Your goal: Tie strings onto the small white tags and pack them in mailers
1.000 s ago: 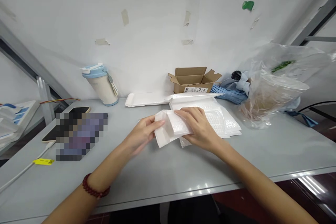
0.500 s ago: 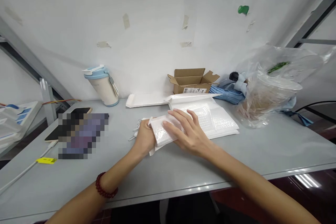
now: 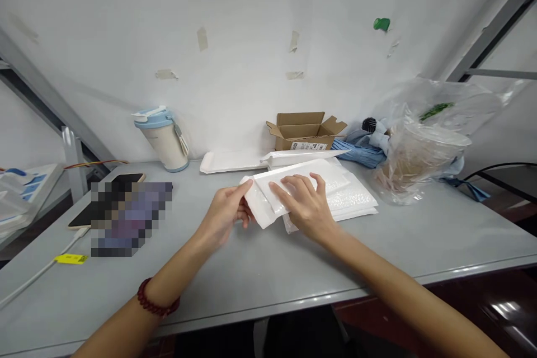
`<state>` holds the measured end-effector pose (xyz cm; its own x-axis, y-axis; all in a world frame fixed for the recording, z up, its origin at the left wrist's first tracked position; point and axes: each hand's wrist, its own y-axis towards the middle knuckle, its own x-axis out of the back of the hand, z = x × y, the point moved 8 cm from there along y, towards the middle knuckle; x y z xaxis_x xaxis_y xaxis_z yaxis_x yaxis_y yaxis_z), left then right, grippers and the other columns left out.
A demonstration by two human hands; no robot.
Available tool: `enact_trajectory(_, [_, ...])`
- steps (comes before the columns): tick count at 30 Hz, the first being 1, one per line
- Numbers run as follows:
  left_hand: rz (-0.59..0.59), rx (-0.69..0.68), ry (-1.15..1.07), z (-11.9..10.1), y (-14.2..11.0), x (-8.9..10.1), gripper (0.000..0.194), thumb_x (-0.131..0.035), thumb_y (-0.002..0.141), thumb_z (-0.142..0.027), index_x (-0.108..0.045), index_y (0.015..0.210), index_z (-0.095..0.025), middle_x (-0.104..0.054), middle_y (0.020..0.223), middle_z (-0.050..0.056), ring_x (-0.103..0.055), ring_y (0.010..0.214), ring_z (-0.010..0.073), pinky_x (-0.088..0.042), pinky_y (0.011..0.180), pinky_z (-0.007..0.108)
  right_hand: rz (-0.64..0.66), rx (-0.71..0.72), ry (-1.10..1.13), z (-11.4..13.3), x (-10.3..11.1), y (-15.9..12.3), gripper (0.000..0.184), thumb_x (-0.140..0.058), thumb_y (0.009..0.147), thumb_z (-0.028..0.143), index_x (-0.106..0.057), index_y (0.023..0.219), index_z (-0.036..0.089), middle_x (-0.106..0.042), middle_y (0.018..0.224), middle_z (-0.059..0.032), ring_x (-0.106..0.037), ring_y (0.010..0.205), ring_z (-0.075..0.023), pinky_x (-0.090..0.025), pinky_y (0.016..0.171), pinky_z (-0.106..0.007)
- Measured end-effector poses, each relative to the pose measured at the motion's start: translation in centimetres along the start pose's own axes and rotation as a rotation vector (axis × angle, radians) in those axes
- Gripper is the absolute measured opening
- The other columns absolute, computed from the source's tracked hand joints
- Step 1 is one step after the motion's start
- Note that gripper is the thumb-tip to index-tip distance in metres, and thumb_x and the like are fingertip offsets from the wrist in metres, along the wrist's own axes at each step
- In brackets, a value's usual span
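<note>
A white bubble mailer (image 3: 262, 201) is lifted a little above the grey table (image 3: 260, 274) in front of me. My left hand (image 3: 224, 213) pinches its left end, fingers curled closed round the edge. My right hand (image 3: 304, 207) lies on top of the mailer with fingers bent over it, pressing and gripping it. Just behind and to the right lies a stack of more white bubble mailers (image 3: 352, 198), flat on the table.
A blue-lidded cup (image 3: 161, 137) stands at the back left, a flat white mailer (image 3: 229, 161) and an open cardboard box (image 3: 305, 130) behind the stack. Blue cloth (image 3: 364, 148) and a clear plastic bag (image 3: 423, 145) fill the right. A phone (image 3: 104, 198) and cable lie left.
The mailer was pressed low to the table half a second ago; now it is raised and opened out longer, my left hand shifted to its left end and my right hand slid over its top.
</note>
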<state>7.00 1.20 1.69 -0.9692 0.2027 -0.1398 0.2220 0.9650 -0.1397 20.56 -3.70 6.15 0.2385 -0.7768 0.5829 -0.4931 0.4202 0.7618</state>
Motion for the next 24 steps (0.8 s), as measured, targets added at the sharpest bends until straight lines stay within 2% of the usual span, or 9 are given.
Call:
enact_trajectory(3, [-0.01,-0.261,0.192,-2.4,-0.8,-0.2,0.037,-0.053,0.084,-0.046,-0.06,0.066,-0.014,-0.062,0.062,0.006,-0.059,0.055,0.0161,-0.044,0.047,0.026,-0.04,-0.013,0.034,-1.0,0.4,0.1,0.039,-0.043,0.078,0.0,-0.057,0.108,0.02,-0.065,0.098,-0.0076,-0.057,0.093,-0.0186,-0.027,0.094,-0.044])
enact_trajectory(6, [-0.033,-0.618,0.522,-4.2,-2.3,-1.5,0.022,-0.055,0.084,-0.033,-0.065,0.093,-0.015,-0.064,0.094,0.01,-0.062,0.083,0.0198,-0.05,0.064,0.029,-0.062,0.013,0.068,-1.2,0.8,0.2,0.034,-0.042,0.082,0.001,-0.059,0.103,0.021,-0.066,0.089,-0.0038,-0.059,0.089,-0.0164,-0.024,0.096,-0.043])
enact_trajectory(9, [0.017,-0.891,0.838,-3.9,-3.2,-3.5,0.035,-0.056,0.082,-0.027,-0.059,0.116,-0.017,-0.057,0.118,0.014,-0.055,0.106,0.025,-0.049,0.081,0.035,-0.052,0.036,0.098,-1.1,1.0,0.3,0.03,-0.041,0.087,0.005,-0.06,0.101,0.023,-0.067,0.079,0.001,-0.061,0.083,-0.0131,-0.019,0.101,-0.043])
enact_trajectory(12, [0.047,-0.987,1.009,-3.1,-2.6,-4.5,0.035,-0.052,0.085,-0.023,-0.057,0.119,-0.017,-0.058,0.12,0.014,-0.053,0.108,0.0263,-0.045,0.089,0.04,-0.054,0.065,0.101,-1.0,1.1,0.2,0.03,-0.039,0.09,0.007,-0.06,0.1,0.025,-0.068,0.076,0.0029,-0.062,0.078,-0.011,-0.018,0.103,-0.042])
enact_trajectory(15, [0.022,-0.973,1.016,-3.2,-1.6,-4.7,0.027,-0.041,0.089,-0.017,-0.063,0.104,-0.017,-0.067,0.102,0.012,-0.059,0.094,0.0232,-0.045,0.084,0.038,-0.128,0.077,0.089,-1.4,1.5,0.0,0.026,-0.042,0.091,0.01,-0.059,0.105,0.025,-0.069,0.08,0.0022,-0.062,0.078,-0.0113,-0.022,0.102,-0.041])
enact_trajectory(18, [-0.089,-0.86,0.878,-4.1,-0.7,-4.6,0.022,-0.043,0.089,-0.023,-0.065,0.087,-0.018,-0.066,0.08,0.006,-0.058,0.076,0.0189,-0.044,0.072,0.031,-0.215,-0.048,0.043,-3.1,2.1,0.0,0.023,-0.052,0.089,0.022,-0.057,0.111,0.024,-0.068,0.096,-0.0046,-0.059,0.095,-0.0186,-0.025,0.098,-0.042])
enact_trajectory(20, [-0.133,-0.693,0.732,-4.1,0.0,-4.5,0.021,-0.05,0.087,-0.03,-0.062,0.075,-0.018,-0.06,0.066,0.002,-0.054,0.062,0.0151,-0.042,0.061,0.027,-0.233,-0.183,0.028,-4.7,2.3,0.0,0.025,-0.055,0.088,0.03,-0.058,0.112,0.024,-0.065,0.107,-0.009,-0.054,0.106,-0.0245,-0.024,0.096,-0.044])
enact_trajectory(22, [-0.084,-0.476,0.551,-3.2,0.9,-5.0,0.025,-0.055,0.083,-0.035,-0.057,0.066,-0.018,-0.052,0.056,-0.002,-0.047,0.05,0.0116,-0.038,0.051,0.025,-0.21,-0.271,0.039,-6.0,2.0,0.1,0.026,-0.053,0.088,0.033,-0.059,0.111,0.022,-0.063,0.111,-0.0111,-0.051,0.11,-0.0269,-0.024,0.096,-0.045])
enact_trajectory(24, [-0.015,-0.269,0.374,-1.9,1.7,-5.6,0.029,-0.06,0.08,-0.037,-0.052,0.06,-0.017,-0.048,0.049,-0.004,-0.043,0.042,0.0091,-0.036,0.046,0.024,-0.109,-0.292,0.068,-6.8,1.0,0.3,0.026,-0.049,0.09,0.033,-0.059,0.109,0.019,-0.062,0.111,-0.0119,-0.051,0.109,-0.0259,-0.024,0.097,-0.044])
